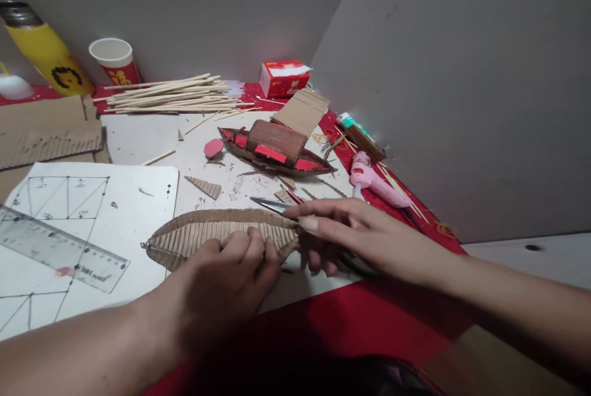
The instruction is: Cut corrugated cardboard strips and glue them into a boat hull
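A small boat hull of corrugated cardboard (pixel 180 236) lies in front of me, pointed at its left end, with its ribbed floor facing up. Curled over its near side, my left hand (pixel 226 279) holds it, fingers pressed inside. At the right end my right hand (pixel 344 230) has thumb and forefinger closed on the hull's tip, which they partly hide. Scissors (pixel 268 204) show their blades beyond the right fingers; the rest is mostly covered by that hand. Behind stands a finished-looking brown model boat (pixel 277 140) with an arched roof and red inside.
Wooden sticks (pixel 175 97), a paper cup (pixel 115 63), a yellow bottle (pixel 50 54) and a tissue pack (pixel 285 79) line the back. A pink glue gun (pixel 378 183) lies right. Left are a drawing sheet (pixel 138 183), clear ruler (pixel 60 248) and cardboard pieces (pixel 46 128).
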Demonstrator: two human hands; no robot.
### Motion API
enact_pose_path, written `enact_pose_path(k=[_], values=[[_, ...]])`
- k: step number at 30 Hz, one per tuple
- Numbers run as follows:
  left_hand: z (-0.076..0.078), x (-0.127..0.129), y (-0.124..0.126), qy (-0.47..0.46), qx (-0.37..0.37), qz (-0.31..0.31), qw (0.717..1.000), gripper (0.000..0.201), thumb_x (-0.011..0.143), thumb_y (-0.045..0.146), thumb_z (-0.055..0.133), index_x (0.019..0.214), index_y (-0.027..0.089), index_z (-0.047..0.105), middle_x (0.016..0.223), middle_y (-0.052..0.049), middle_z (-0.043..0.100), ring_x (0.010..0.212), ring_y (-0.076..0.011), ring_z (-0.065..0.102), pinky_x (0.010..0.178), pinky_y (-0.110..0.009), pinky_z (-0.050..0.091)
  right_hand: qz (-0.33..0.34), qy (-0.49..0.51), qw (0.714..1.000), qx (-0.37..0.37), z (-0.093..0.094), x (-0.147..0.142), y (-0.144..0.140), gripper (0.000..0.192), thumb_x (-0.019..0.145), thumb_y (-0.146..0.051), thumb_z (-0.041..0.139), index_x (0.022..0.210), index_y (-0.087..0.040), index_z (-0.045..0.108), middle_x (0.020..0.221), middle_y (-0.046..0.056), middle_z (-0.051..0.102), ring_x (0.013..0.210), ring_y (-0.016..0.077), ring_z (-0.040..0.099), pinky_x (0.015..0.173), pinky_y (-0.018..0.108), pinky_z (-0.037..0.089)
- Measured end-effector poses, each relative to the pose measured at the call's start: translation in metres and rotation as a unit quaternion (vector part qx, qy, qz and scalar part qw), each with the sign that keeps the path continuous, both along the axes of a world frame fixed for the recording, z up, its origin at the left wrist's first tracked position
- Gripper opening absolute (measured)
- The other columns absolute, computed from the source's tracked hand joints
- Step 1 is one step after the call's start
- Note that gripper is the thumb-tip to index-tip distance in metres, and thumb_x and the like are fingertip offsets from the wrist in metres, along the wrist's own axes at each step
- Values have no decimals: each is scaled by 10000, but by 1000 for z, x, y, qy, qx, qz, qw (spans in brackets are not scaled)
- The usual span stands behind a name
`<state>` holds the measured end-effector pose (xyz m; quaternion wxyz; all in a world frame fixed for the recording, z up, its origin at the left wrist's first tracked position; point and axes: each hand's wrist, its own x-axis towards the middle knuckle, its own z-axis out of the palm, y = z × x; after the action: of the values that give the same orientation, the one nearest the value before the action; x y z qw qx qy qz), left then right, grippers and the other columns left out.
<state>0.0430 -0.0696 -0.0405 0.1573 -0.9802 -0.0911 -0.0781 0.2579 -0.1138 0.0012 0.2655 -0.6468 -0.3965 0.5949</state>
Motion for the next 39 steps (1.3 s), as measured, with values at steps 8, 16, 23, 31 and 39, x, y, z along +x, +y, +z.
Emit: enact_pose_path(k=[8,16,23,31,39], values=[[-1,2,-2,18,-7,-1,1000,400,894,144,447,1259,135,609,1307,-113,642,859,-211,654,531,-308,509,-61,81,995,17,-23,-16,-19,429,684,-483,790,750,-171,503,572,-32,616,485,74,545,476,180,414],[0,8,-18,62,-60,36,996,492,889,169,476,1353,14,524,1399,-228,539,1161,-291,608,624,-317,551,-44,4,997,65,-26,-23,-1,168,760,-288,642,717,-182,519,510,-67,532,474,84,548,457,174,412],[61,5,11,-40,-410,112,904,295,890,400,523,1051,238,710,918,-37,757,712,-186,677,616,-280,523,20,-39,990,131,-21,-18,7,85,778,-222,545,743,-159,591,571,-35,549,509,94,531,488,195,403],[54,16,67,-29,-548,137,825,355,873,404,575,1121,170,672,1010,-56,743,853,-217,680,722,-289,492,55,-80,973,209,-16,-13,8,147,804,-235,525,763,-148,635,576,-27,525,527,102,483,487,209,351],[30,26,56,-91,-603,140,780,191,904,225,521,940,173,701,867,-7,734,799,-175,647,737,-264,464,18,-40,977,209,-24,-11,11,214,831,-332,548,704,-162,577,572,-18,534,539,117,505,506,225,382]])
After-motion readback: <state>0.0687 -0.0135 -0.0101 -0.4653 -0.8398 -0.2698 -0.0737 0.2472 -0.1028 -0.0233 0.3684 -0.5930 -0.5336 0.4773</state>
